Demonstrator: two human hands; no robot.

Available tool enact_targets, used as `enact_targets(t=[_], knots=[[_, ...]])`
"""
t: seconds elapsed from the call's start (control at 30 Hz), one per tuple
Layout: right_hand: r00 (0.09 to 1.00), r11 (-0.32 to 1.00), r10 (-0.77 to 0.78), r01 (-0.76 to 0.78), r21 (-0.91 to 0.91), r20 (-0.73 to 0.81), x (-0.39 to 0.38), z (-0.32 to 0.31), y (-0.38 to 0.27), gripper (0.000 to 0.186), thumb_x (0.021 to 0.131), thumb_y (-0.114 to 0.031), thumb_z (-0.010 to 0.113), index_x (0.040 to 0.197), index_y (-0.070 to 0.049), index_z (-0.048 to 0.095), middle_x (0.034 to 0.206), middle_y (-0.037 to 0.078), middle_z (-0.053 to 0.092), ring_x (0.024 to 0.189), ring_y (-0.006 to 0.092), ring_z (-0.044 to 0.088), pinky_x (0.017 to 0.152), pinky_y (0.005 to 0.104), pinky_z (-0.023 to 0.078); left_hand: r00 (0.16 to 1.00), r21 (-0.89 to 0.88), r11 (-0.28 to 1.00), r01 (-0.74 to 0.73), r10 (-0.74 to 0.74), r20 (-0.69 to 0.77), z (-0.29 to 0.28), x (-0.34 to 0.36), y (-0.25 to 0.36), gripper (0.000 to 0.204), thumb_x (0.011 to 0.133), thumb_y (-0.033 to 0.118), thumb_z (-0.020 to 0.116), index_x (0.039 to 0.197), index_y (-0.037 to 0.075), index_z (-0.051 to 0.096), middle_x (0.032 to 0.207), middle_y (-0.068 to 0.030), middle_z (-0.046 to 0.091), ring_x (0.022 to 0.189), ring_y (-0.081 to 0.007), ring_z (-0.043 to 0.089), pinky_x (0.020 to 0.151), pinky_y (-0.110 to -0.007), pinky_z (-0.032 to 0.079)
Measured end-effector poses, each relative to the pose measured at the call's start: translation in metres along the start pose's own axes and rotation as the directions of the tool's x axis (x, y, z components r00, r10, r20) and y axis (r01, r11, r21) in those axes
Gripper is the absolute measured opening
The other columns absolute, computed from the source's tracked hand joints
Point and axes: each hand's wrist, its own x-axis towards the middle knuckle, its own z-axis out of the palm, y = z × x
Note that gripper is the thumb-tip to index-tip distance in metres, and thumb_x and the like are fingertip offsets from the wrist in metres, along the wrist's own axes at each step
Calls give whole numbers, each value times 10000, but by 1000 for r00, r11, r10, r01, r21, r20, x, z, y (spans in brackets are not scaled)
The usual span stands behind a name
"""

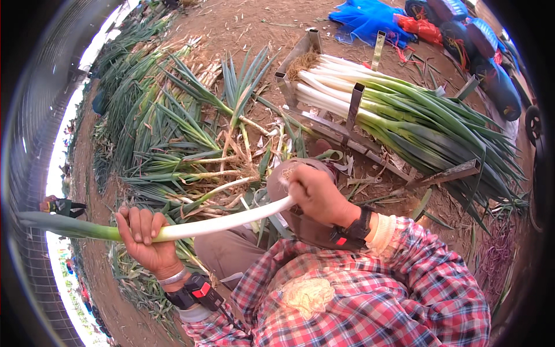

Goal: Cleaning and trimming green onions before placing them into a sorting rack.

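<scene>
A long green onion (231, 221) with a clean white stalk lies across my lap, its green leaf end pointing left. My left hand (147, 238) is closed around it where white turns to green. At the root end, my right hand (321, 194) grips the stalk, and pale roots show beside its fingers. Just beyond my hands, several unpeeled green onions (199, 173) with dirty outer skins and dry leaves lie on the ground. To the right, clean white-stalked green onions (399, 110) rest in a metal rack (354, 110), roots toward the left.
A large heap of green onions (130, 110) spreads along the left side. Peeled skins and leaf scraps (350, 168) litter the dirt floor (231, 23). Blue netting (367, 20) and stuffed blue bundles (491, 81) lie at the far right. Purple strings (497, 269) are at the right edge.
</scene>
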Motion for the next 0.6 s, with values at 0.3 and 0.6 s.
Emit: enact_targets(t=[0.3, 0.6], knots=[[747, 232, 626, -451, 862, 222, -26, -50, 43, 67, 957, -104, 508, 915, -69, 546, 773, 37, 583, 494, 93, 458, 549, 274, 467, 981, 175, 977, -119, 88, 175, -7, -22, 13, 83, 1007, 125, 478, 989, 64, 426, 553, 42, 359, 420, -51, 322, 438, -225, 345], [986, 974, 153, -141, -175, 59, -22, -64, 18, 171, 843, -86, 651, 1010, -50, 647, 1042, 127, 618, 962, 289, 621, 798, 365, 519, 961, 204, 973, -107, 48, 273, -9, -35, 35, 188, 954, 149, 582, 920, 94, 406, 509, 45, 366, 376, -50, 318, 416, -214, 364]])
